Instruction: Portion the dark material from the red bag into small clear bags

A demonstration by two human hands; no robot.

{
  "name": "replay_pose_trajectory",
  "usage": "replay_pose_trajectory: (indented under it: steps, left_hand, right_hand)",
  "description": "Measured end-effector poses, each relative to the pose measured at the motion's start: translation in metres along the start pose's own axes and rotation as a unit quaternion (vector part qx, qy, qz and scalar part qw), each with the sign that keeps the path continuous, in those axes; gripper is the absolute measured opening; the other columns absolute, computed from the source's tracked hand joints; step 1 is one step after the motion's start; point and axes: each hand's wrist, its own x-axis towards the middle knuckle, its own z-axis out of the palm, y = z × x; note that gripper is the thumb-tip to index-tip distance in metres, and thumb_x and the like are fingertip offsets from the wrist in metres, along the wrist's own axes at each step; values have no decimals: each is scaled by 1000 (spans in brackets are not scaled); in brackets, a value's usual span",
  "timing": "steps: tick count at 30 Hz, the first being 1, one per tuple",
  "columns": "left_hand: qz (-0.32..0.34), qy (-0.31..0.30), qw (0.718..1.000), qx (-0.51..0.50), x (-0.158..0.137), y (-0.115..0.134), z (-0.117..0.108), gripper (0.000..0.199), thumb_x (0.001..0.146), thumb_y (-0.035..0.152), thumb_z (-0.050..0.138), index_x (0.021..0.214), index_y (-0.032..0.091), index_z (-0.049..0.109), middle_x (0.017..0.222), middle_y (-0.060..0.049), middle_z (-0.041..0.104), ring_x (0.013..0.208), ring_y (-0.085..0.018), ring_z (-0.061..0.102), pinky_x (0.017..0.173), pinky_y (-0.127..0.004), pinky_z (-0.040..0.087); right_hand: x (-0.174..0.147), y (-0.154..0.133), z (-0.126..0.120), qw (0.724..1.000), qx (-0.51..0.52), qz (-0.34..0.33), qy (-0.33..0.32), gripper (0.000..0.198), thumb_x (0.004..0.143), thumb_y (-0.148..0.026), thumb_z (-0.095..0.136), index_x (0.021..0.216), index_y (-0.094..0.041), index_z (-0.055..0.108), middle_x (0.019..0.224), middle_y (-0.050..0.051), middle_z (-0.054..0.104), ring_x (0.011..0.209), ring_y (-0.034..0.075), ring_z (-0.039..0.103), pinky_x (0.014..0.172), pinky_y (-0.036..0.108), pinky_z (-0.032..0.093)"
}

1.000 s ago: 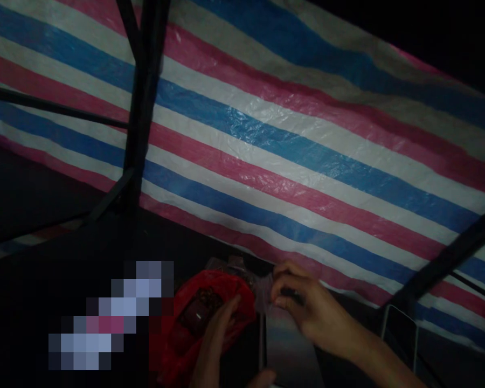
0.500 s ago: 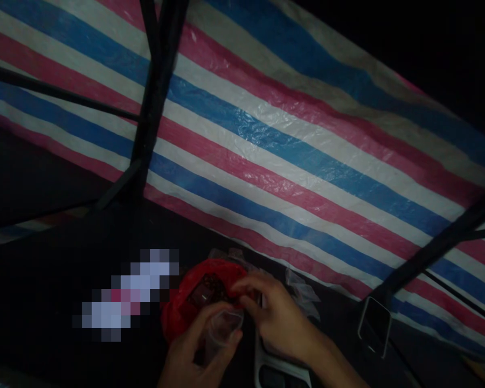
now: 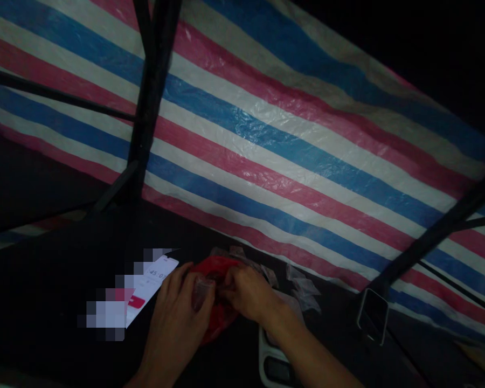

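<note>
A red plastic bag (image 3: 222, 326) lies between my two hands, its mouth open. In the earlier frame small dark pieces show inside it; now my hands mostly cover them. Thumb and fingers of my left hand (image 3: 175, 310) are closed on a small clear plastic bag (image 3: 202, 292), held against the red bag's near left side. My right hand (image 3: 248, 291) reaches over the red bag from the right. Its fingers are bent together down in the bag's mouth, and their tips are in shadow, so what they pinch cannot be made out.
A light-framed device, perhaps a scale (image 3: 263, 358), sits under my right forearm. Loose clear packets (image 3: 303, 285) lie behind it. A lit phone (image 3: 156, 283) is at left, another dark-screened phone (image 3: 374, 317) at right. Striped sheeting (image 3: 267, 145) and dark metal poles (image 3: 145, 118) stand behind.
My left hand has moved up and left with the clear bag, closer over the red bag. My right hand has moved slightly left and down, its fingers now deeper in the red bag.
</note>
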Motion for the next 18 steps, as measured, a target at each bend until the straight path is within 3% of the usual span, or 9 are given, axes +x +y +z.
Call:
replay_pose_trajectory:
  steps: [3,6,10,14,18]
  left_hand:
    - [-40,-33,999,14,8,7,10,51,92,51,39,112,13,68,142,-27,62,135,-43,58,115,-60,44]
    - [-66,-43,997,-4,14,14,15,39,89,47,41,99,18,65,118,-26,72,118,-45,66,106,-62,48]
    - [-121,-49,989,-67,21,22,13,23,88,45,46,85,26,58,88,-14,74,95,-37,73,89,-51,55]
    - [-196,-35,968,-152,28,23,9,31,89,52,47,91,24,62,82,-8,76,80,-30,76,73,-41,58]
    - [-225,-9,952,-209,32,18,5,41,83,62,50,91,23,63,83,-8,77,81,-30,75,73,-42,59]
  right_hand:
    - [-5,0,6,996,-23,85,35,14,93,-15,66,103,-13,75,114,19,77,103,32,75,83,37,52]
    - [-2,0,18,988,-21,135,68,23,96,-14,62,116,-9,72,122,23,74,109,34,74,88,40,53]
    - [5,2,30,983,12,148,104,27,94,-15,67,120,-13,70,129,20,71,114,31,71,94,39,53]
    - [12,7,35,977,68,150,137,23,90,-13,71,112,-17,73,127,16,72,116,30,70,97,39,52]
    - [16,12,42,968,152,136,148,15,85,-14,76,98,-21,75,107,7,79,100,23,74,88,33,53]
